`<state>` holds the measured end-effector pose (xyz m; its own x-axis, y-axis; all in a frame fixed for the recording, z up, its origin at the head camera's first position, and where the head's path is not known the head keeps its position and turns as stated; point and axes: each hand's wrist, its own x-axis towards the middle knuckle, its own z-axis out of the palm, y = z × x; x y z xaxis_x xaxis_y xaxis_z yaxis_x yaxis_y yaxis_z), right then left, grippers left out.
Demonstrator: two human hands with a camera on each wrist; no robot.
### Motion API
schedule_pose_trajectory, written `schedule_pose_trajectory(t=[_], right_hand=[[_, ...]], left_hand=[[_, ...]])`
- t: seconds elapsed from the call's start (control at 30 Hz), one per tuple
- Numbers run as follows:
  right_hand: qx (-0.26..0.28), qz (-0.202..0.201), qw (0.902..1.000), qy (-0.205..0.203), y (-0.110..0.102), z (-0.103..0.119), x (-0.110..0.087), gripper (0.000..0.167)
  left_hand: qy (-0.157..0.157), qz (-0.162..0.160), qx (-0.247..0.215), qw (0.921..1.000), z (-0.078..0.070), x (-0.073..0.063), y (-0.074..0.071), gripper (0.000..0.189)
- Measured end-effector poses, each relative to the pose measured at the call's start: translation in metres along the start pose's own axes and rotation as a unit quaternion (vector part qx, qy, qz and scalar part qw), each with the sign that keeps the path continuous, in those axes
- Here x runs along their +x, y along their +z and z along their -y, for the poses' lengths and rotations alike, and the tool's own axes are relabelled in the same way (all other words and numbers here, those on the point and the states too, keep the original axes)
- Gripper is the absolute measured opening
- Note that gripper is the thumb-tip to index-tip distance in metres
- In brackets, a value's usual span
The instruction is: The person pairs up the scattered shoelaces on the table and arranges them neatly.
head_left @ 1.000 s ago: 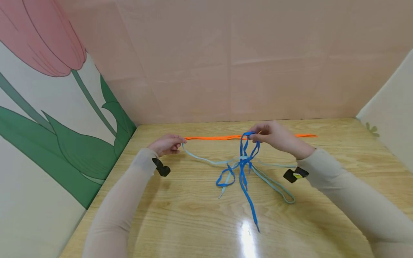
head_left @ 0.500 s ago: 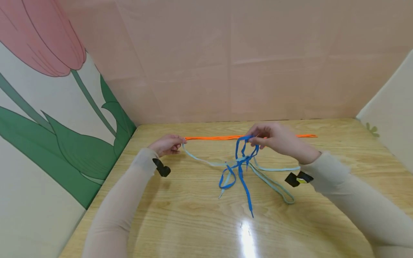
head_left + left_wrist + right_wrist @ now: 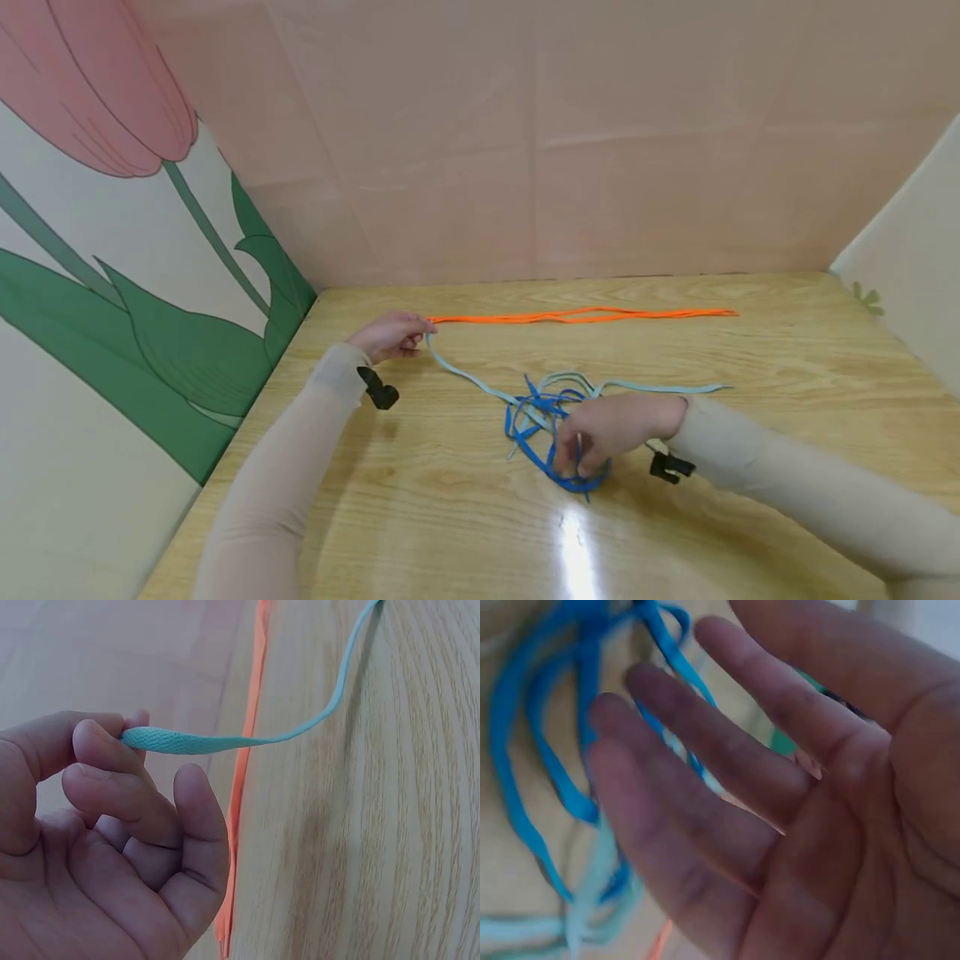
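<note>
My left hand pinches one end of a light-blue shoelace between thumb and forefinger, its other fingers loosely bent. From there the lace sags rightward to the tabletop and runs under a blue shoelace, which lies in tangled loops. Over the near side of this tangle is my right hand, thumb and forefinger pointing down and apart, a blue strand showing between them. In the right wrist view its fingers are spread and relaxed beside the blue loops. The hand hides part of both laces.
An orange shoelace lies stretched across the back of the wooden table, its left end by my left hand. A pink backdrop rises behind, with a tulip-printed panel at left and a pale panel at right.
My right hand has come down and toward me, lowering the raised blue shoelace onto the table, where its loops now lie and its fingers have parted. The left hand has stayed put.
</note>
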<state>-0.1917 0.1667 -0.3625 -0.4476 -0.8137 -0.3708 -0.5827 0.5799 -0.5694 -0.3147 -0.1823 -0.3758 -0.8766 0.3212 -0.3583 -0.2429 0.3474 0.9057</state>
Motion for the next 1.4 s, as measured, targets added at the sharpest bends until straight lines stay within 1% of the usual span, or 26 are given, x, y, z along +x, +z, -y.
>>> schedule_pose_trajectory(t=[0.07, 0.13, 0.2, 0.23, 0.27, 0.33, 0.4, 0.47, 0.6, 0.7, 0.8, 0.87, 0.93, 1.0, 1.1, 1.13, 1.23, 1.3, 1.33, 1.4], right_hand=[[0.005, -0.036, 0.9993, -0.004, -0.01, -0.006, 0.003, 0.01], [-0.004, -0.09, 0.9959, 0.002, -0.02, -0.015, 0.009, 0.007], [-0.016, -0.134, 0.9905, 0.022, -0.027, -0.026, 0.016, 0.007], [-0.022, -0.148, 0.9881, 0.035, -0.029, -0.031, 0.02, 0.009], [-0.027, -0.154, 0.9863, 0.053, -0.029, -0.037, 0.024, 0.01], [-0.036, -0.149, 0.9855, 0.074, -0.027, -0.046, 0.032, 0.013], [-0.038, -0.137, 0.986, 0.088, -0.023, -0.053, 0.038, 0.011], [-0.041, -0.133, 0.9858, 0.093, -0.018, -0.057, 0.042, 0.008], [-0.054, -0.152, 0.9831, 0.087, -0.018, -0.056, 0.04, 0.009], [-0.057, -0.177, 0.9799, 0.072, -0.026, -0.047, 0.034, 0.009], [-0.05, -0.203, 0.9762, 0.058, -0.034, -0.031, 0.028, 0.008], [-0.041, -0.21, 0.9758, 0.047, -0.037, -0.017, 0.025, 0.008], [-0.032, -0.21, 0.9769, 0.027, -0.037, -0.002, 0.023, 0.008], [-0.035, -0.207, 0.9777, 0.002, -0.03, 0.013, 0.022, 0.008], [-0.045, -0.204, 0.9769, -0.045, -0.012, 0.028, 0.026, 0.007], [-0.051, -0.2, 0.9769, -0.054, -0.004, 0.031, 0.028, 0.006], [-0.055, -0.176, 0.9803, -0.07, 0.013, 0.03, 0.035, 0.005], [-0.051, -0.163, 0.9836, -0.058, 0.019, 0.024, 0.039, 0.008], [-0.046, -0.161, 0.9851, -0.04, 0.02, 0.021, 0.041, 0.009], [-0.045, -0.173, 0.9838, -0.001, 0.019, 0.012, 0.044, 0.009]], left_hand=[[0.0, -0.003, 0.0, 1.0, -0.001, 0.0, -0.001, 0.023], [0.001, -0.005, -0.001, 1.0, -0.002, 0.0, -0.001, 0.023], [0.001, -0.005, -0.004, 1.0, -0.002, 0.0, -0.001, 0.024], [0.0, -0.004, -0.003, 1.0, -0.002, 0.0, -0.001, 0.024], [0.0, -0.004, -0.005, 1.0, -0.002, 0.0, 0.0, 0.023], [-0.002, -0.004, -0.006, 1.0, -0.002, 0.0, 0.001, 0.023], [-0.003, -0.004, -0.007, 1.0, -0.002, 0.0, 0.001, 0.021], [-0.002, -0.003, -0.009, 1.0, -0.002, 0.001, 0.002, 0.019], [0.005, 0.001, -0.003, 1.0, -0.003, 0.001, 0.002, 0.017], [0.005, 0.001, -0.003, 1.0, -0.003, 0.001, 0.001, 0.018], [0.003, 0.004, -0.002, 1.0, -0.003, 0.001, 0.0, 0.018], [0.001, 0.006, -0.004, 1.0, -0.003, 0.002, -0.001, 0.018], [-0.002, 0.01, -0.006, 0.9999, -0.005, 0.0, 0.0, 0.017], [-0.004, 0.012, -0.012, 0.9999, -0.005, 0.001, 0.001, 0.016], [-0.004, 0.014, -0.011, 0.9998, -0.005, 0.002, 0.003, 0.017], [-0.003, 0.012, -0.011, 0.9999, -0.003, 0.004, 0.003, 0.017], [-0.002, 0.007, -0.008, 0.9999, -0.003, 0.004, 0.004, 0.018], [-0.002, 0.004, -0.007, 1.0, -0.003, 0.004, 0.005, 0.016], [-0.001, 0.003, -0.007, 1.0, -0.003, 0.004, 0.005, 0.015], [-0.001, 0.001, -0.006, 1.0, -0.003, 0.003, 0.006, 0.016]])
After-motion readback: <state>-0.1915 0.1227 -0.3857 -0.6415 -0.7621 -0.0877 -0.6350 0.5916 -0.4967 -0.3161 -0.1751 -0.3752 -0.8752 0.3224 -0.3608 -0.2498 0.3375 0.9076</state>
